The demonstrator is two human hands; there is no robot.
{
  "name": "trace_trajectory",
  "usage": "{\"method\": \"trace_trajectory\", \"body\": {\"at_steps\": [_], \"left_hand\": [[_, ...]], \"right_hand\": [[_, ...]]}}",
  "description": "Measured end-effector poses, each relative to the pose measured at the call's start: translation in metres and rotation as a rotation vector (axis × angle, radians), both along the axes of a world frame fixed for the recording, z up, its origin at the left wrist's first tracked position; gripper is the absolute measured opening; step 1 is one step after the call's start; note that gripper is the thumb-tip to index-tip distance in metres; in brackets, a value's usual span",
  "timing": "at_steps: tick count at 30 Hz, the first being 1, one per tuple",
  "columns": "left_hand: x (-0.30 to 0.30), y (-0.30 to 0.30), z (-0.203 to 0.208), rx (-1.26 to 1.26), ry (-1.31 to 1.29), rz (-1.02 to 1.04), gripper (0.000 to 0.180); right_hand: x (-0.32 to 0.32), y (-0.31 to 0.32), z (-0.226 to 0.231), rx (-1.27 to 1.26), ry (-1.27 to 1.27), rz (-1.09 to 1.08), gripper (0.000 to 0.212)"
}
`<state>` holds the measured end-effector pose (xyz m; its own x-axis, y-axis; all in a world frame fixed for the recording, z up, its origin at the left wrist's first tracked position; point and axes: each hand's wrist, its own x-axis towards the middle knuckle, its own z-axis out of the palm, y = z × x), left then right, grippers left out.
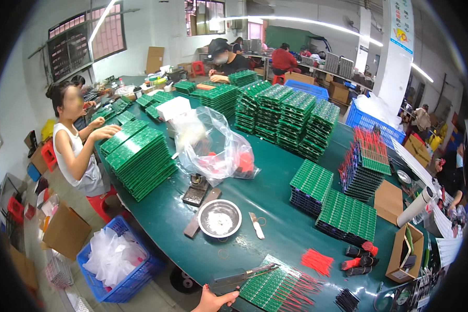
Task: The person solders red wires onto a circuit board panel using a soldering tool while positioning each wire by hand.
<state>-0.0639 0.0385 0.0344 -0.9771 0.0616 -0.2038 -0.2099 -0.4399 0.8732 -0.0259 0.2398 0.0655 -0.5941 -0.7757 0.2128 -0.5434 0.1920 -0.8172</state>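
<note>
At the lower edge of the head view, left grip, a bare hand: thumb and fingers pressed around a long dark tool with a slender tip. Tip points right, over the upper part of a green rectangular circuit-board panel; contact cannot be told. Panel lies flat on the broad green desk, just right of the grip. Thin red wires with pale ends fan across its right side.

Outward: a loose heap of short red wires beyond the panel, a heap of short black wires to its right. Farther up, a round shiny metal bowl, its rim over a flat greyish bar. Behind, a crumpled clear plastic bag, red items inside.

Right side: two neighbouring stacks of green boards, then an open brown cardboard box. Far left: a seated co-worker in a white sleeveless top, hands at a tall green board stack.
</note>
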Motion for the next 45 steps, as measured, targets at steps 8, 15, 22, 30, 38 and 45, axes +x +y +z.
{"method": "trace_trajectory", "body": {"at_steps": [8,15,22,30,38,45], "left_hand": [[-0.005,0.004,0.004,0.05,-0.01,-0.008,0.036],[-0.006,0.003,0.003,-0.022,0.003,-0.043,0.036],[-0.002,0.006,0.007,-0.001,0.025,-0.038,0.02],[-0.006,0.01,0.016,-0.034,0.041,-0.01,0.021],[-0.005,0.001,0.005,-0.073,0.054,0.112,0.053],[-0.004,0.01,0.008,-0.066,0.06,0.123,0.054]], "right_hand": [[0.0,-0.002,-0.006,0.006,0.065,-0.044,0.015],[0.001,-0.004,0.001,-0.032,0.077,-0.029,0.015],[0.019,-0.005,-0.008,0.002,0.153,-0.014,0.01],[0.021,0.017,0.012,-0.056,0.043,-0.076,0.029],[0.021,0.087,0.033,-0.099,0.136,-0.573,0.029],[-0.029,0.139,0.046,0.278,0.346,-1.038,0.023]]}}
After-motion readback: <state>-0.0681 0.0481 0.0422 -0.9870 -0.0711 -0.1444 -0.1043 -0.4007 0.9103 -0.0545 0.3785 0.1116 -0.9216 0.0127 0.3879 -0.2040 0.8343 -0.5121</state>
